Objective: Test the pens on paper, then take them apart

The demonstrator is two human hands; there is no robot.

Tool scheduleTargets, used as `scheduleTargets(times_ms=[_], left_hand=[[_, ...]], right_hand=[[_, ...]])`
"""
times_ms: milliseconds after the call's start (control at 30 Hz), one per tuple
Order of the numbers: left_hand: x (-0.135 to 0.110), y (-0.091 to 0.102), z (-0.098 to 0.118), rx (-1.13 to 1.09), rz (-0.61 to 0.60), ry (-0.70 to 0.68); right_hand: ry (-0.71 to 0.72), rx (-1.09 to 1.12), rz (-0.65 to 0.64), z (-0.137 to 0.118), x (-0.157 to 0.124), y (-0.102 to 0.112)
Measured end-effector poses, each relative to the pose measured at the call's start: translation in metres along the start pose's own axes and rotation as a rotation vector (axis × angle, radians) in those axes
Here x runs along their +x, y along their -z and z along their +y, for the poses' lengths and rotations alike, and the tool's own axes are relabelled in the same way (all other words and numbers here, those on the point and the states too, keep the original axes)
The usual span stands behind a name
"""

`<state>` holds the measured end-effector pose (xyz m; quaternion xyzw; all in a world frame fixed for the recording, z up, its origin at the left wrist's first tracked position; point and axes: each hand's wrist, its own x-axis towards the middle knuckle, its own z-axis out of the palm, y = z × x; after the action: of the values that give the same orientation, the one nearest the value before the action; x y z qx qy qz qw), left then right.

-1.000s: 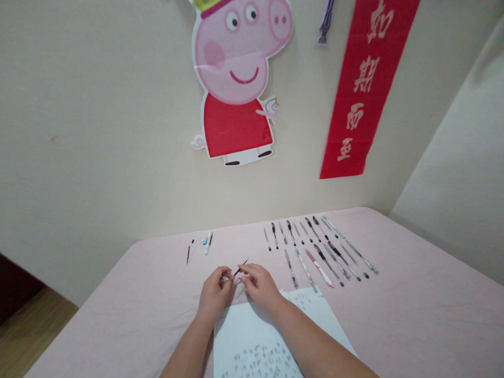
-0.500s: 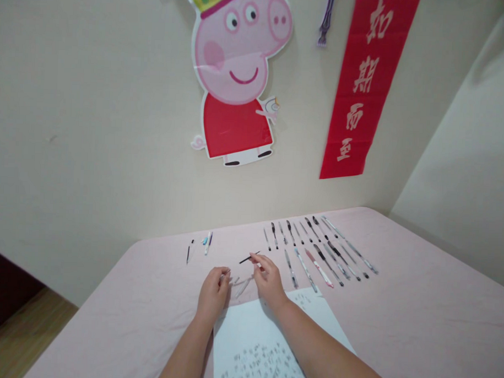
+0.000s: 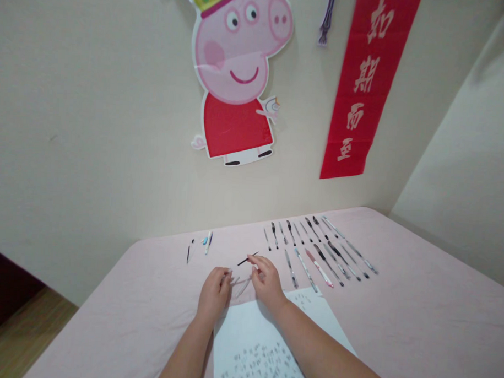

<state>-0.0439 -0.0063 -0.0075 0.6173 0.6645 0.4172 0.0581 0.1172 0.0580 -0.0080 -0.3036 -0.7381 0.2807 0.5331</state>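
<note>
In the head view my right hand (image 3: 266, 279) is closed in a pinch on a thin black pen refill (image 3: 243, 261), which slants up to the right past my fingertips. My left hand (image 3: 214, 289) is also closed, thumb against fingers; a small pale tip shows at its fingertips, too small to name. Between the hands lie clear pen parts (image 3: 243, 287) on the pink cloth. A sheet of paper with handwriting (image 3: 247, 326) lies under and in front of my wrists.
Right of my hands, several pens (image 3: 311, 268) lie in two rows on the pink-covered table (image 3: 417, 305). At the left are a dark refill (image 3: 188, 254), a light blue cap (image 3: 204, 241) and a white pen (image 3: 209, 244). The wall behind carries a pig cutout (image 3: 238, 122) and a red banner (image 3: 362, 104).
My right hand and the refill have shifted slightly left, toward my left hand. The left hand has barely moved.
</note>
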Motion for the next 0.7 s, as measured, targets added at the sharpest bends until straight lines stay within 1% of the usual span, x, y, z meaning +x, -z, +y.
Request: scheduleTargets(times_ms=[100, 200, 333, 467, 700], left_hand=[[0.0, 0.001, 0.002, -0.005, -0.028, -0.012], [0.0, 0.0, 0.001, -0.01, -0.043, -0.01], [0.0, -0.001, -0.001, -0.009, -0.048, -0.005], [0.0, -0.002, -0.003, -0.003, -0.054, 0.003], [0.0, -0.002, -0.001, 0.058, -0.053, 0.045]], right_hand=[[0.081, -0.036, -0.07, -0.007, -0.001, 0.001], [0.156, -0.064, -0.168, -0.015, -0.001, 0.002], [0.199, -0.085, -0.275, -0.02, 0.0, 0.002], [0.187, -0.086, -0.307, -0.02, -0.001, 0.001], [0.151, -0.087, -0.302, -0.016, -0.003, -0.001]])
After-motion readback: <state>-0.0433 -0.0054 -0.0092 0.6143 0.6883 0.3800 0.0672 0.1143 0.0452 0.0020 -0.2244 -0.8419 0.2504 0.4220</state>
